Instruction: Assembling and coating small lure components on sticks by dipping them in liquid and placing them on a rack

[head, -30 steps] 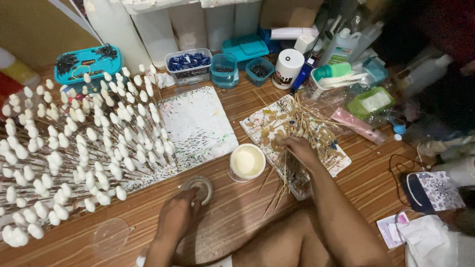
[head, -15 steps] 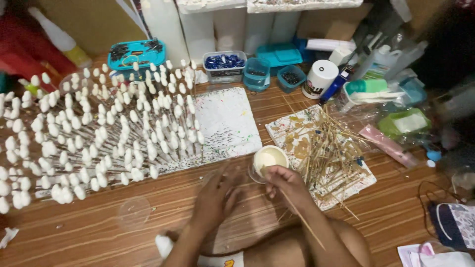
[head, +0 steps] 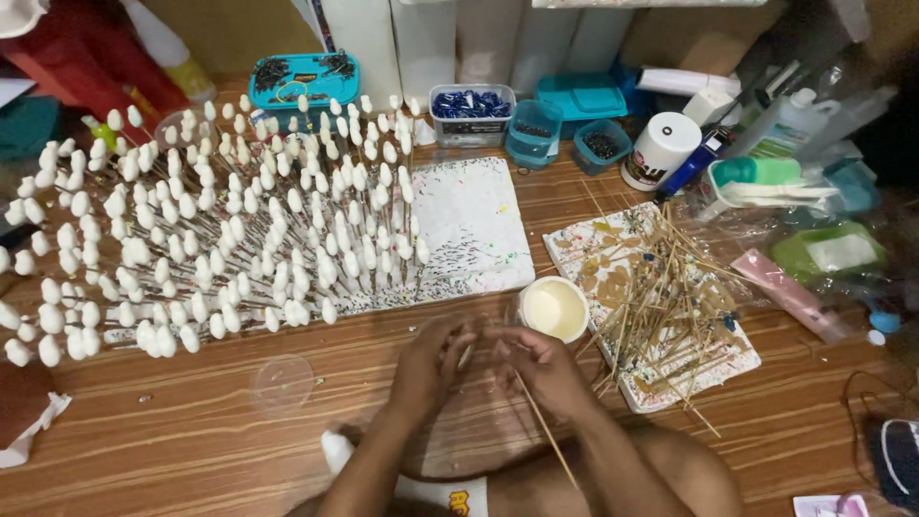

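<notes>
My left hand (head: pixel 433 359) and my right hand (head: pixel 538 368) meet low in the middle, just in front of a small cup of cream paste (head: pixel 554 308). The right hand pinches a thin wooden stick (head: pixel 549 436) that slants down toward my leg. The left hand's fingers close around something small at the stick's top end; I cannot tell what it is. A pile of bare sticks (head: pixel 661 297) lies on a paint-stained white board (head: pixel 732 359) to the right. Many white-tipped sticks (head: pixel 220 230) stand in a speckled foam board (head: pixel 474 230) on the left.
A clear plastic lid (head: pixel 282 383) lies on the wooden floor left of my hands. Blue and teal boxes (head: pixel 536 129), a white jar (head: pixel 661 151), bottles and tubes crowd the back and right. White panels (head: pixel 421 43) stand behind.
My right hand left the stick pile with one stick and came to the left hand; both now meet in front of the cup. The view shifted right and down.
</notes>
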